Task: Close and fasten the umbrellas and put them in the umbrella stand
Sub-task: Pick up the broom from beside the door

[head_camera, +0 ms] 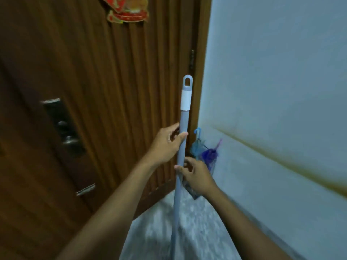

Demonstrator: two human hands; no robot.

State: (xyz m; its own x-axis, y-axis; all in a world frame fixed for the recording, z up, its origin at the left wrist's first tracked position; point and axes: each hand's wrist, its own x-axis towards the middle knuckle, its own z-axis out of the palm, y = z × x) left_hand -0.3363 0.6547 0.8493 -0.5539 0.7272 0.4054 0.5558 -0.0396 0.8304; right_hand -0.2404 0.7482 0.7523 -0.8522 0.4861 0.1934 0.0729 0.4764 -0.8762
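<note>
In the corner where the door meets the wall, two closed umbrellas stand upright side by side: a blue umbrella (197, 145) with a hooked handle on top, and just to its right a purple umbrella (210, 154) with a thin pink tip pointing up. They sit in what looks like the umbrella stand (192, 191). Only its dark lower corner shows on the floor, and blur hides whether the umbrellas are fastened.

In front of them a long grey-blue pole (183, 119) rises nearly upright from the bottom edge of the view, ending in a white sleeve and a grey hanging loop. The left hand (167, 145) grips the pole higher up, thumb across the front and fingers curled behind. The right hand (197, 175) grips it just below, fingers wrapped round the shaft, and covers part of the stand behind it. Both forearms reach in from the bottom of the view.

The brown wooden door (112, 81) has vertical grooves, a dark lock plate (60, 124) with a metal knob (71, 142) at its left, and a red and gold ornament (127, 10) at the top. The pale wall (281, 72) on the right carries a brownish smear (281, 159) running diagonally. The floor (199, 231) is mottled grey and white.
</note>
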